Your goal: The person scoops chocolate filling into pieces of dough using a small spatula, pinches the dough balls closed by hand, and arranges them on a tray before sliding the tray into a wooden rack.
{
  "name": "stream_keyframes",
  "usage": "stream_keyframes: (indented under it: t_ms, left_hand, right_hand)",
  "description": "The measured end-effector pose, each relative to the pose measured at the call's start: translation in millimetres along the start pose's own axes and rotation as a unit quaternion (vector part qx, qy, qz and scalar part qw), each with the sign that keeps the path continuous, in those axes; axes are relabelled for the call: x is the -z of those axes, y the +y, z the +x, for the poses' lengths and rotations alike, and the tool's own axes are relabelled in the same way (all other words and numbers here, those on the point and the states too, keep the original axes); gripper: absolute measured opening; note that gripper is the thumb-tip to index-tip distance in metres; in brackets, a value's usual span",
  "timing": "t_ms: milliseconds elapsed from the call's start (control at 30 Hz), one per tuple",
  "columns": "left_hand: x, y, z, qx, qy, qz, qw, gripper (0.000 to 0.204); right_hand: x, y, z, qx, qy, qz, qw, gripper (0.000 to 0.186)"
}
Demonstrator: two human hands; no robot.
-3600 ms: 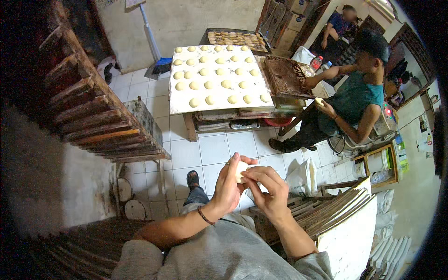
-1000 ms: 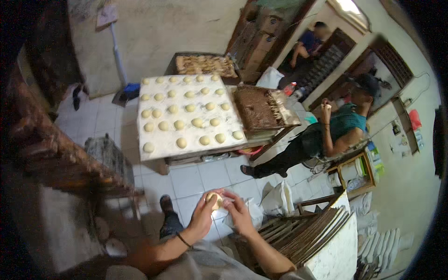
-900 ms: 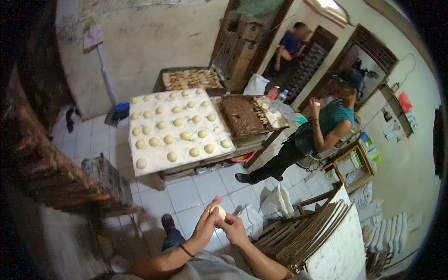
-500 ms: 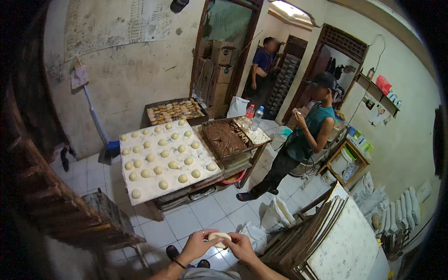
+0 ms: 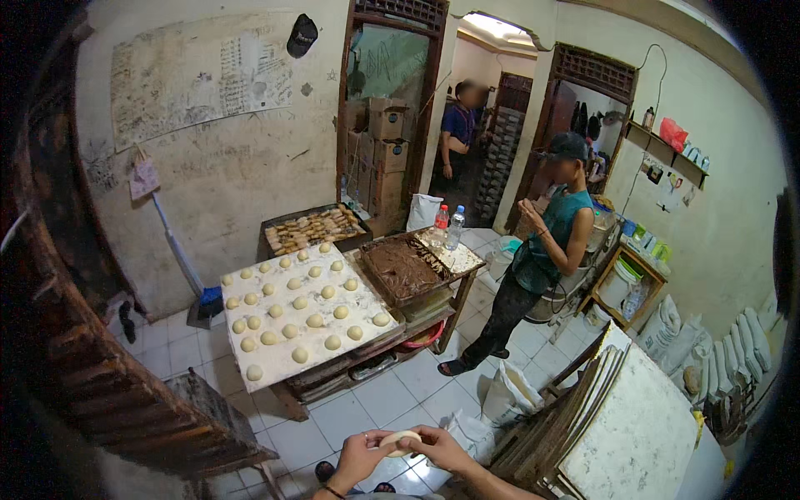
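A flat, pale piece of dough is resting between two bare hands near the lower edge of the view, in the air over the tiled floor. The left hand is gripping its left end and the right hand its right end; the fingers of both are pinching the rim, bent and drawn in, with only the dough between them and the thumbs.

Beyond the hands, a worktop is carrying a floured white board, on which round dough balls are sitting in loose rows, apart from one another. Just right of the board, a spread of brown paste is lying in a shallow tray, and a red-capped bottle and a blue-capped bottle are standing upright near it. Behind the board, browned pieces are filling a dark pan.

To the right, a co-worker in a teal top is standing with both hands raised before the chest; what they are holding is too small to tell. Nearer, a stack of flat boards is leaning at a slant.
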State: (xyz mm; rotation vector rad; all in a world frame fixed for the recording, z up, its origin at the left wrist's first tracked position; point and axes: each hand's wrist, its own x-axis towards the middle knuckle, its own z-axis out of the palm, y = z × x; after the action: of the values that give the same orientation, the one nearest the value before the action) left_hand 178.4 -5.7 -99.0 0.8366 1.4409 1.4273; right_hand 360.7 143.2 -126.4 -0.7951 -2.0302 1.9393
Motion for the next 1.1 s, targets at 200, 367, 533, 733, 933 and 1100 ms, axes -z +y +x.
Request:
stream_keyframes:
  t_ms: [200, 367, 533, 733, 933, 1100]
  left_hand:
    - [8.2, -21.6, 2.0, 0.019, -0.037, -0.119, 0.992, 0.039]
    - [8.1, -6.7, 10.0, -0.006, -0.087, 0.126, 0.988, 0.037]
    - [-6.6, 1.0, 2.9, -0.091, 0.066, 0.186, 0.976, 0.033]
    - [8.3, 11.4, 14.1, -0.030, -0.118, 0.047, 0.991, 0.042]
    - [4.9, 8.4, 15.3, 0.009, 0.026, -0.006, 1.000, 0.033]
    - [27.3, -5.0, 22.0, 0.046, 0.033, -0.013, 0.998, 0.032]
  right_hand:
    - [4.8, -27.8, -12.2, -0.038, 0.002, 0.074, 0.997, 0.034]
    - [12.4, -24.9, -10.8, 0.012, -0.019, -0.016, 1.000, 0.036]
    - [18.0, -13.8, -2.4, -0.033, -0.020, -0.030, 0.999, 0.035]
    - [16.3, -11.8, -2.3, 0.005, -0.025, -0.064, 0.998, 0.024]
    - [0.7, -14.6, 14.3, 0.017, -0.040, -0.016, 0.999, 0.027]
    - [5.0, -17.4, 25.2, -0.067, -0.025, 0.034, 0.997, 0.021]
